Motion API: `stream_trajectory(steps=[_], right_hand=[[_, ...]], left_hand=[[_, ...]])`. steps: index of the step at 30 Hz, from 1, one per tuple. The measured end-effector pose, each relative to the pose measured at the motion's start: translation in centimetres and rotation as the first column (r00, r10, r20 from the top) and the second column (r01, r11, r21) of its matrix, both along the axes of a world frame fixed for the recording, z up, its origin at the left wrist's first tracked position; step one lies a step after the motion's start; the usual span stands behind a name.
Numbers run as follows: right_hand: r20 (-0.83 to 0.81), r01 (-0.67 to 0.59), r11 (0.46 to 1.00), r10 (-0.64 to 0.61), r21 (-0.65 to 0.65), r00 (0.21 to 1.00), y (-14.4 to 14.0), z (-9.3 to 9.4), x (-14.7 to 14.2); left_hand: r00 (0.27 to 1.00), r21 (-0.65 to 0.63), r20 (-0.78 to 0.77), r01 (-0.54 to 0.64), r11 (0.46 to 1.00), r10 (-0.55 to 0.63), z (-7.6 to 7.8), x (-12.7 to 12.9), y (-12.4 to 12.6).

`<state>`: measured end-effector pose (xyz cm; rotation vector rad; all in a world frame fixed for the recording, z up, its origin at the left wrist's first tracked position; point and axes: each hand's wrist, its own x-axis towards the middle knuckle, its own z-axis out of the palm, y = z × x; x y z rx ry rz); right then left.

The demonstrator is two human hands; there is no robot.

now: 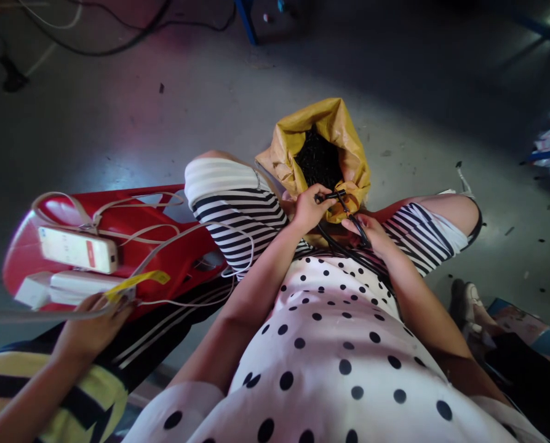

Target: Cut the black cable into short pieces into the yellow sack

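**Partway thru, w/ more left**

My yellow sack [346, 120] sits open b/w my striped trouser legs [238, 209], w/ lots of small black pcs [318, 160] inside, so I'd judge a fair bit is done; can't tell how deep the fill goes. At the sack's near rim, my L hand [310, 209] pinches a black strip [334, 194] w/ pale dots along it. My R hand [375, 231], just right of that & also by the near rim, is wrapped round the handles of black scissors [357, 227], tips up by the strip. Can't tell if they're closed on it or if it's cut thru; I'd say this one isn't finished yet. On my side of the sack, a longer black cord [337, 244] trails off rightward; can't see if it joins the strip, but prob. means more's left. Well left of the sack: a red stool [19, 255] w/ a phone [76, 248] & pale cables [93, 223], plus a co-worker's hand [90, 320] by a yellow band [143, 280], apart from my stuff.
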<state>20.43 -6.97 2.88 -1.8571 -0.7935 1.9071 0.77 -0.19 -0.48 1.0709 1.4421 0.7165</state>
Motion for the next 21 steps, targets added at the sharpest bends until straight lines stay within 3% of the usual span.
stream_trajectory(steps=[21], right_hand=[[-0.071,0.021,1.000,-0.023,-0.018,0.997,0.19,-0.45,-1.05]], left_hand=[[0.999,0.000,-0.010,-0.041,0.999,0.041,0.31,0.09,0.20]])
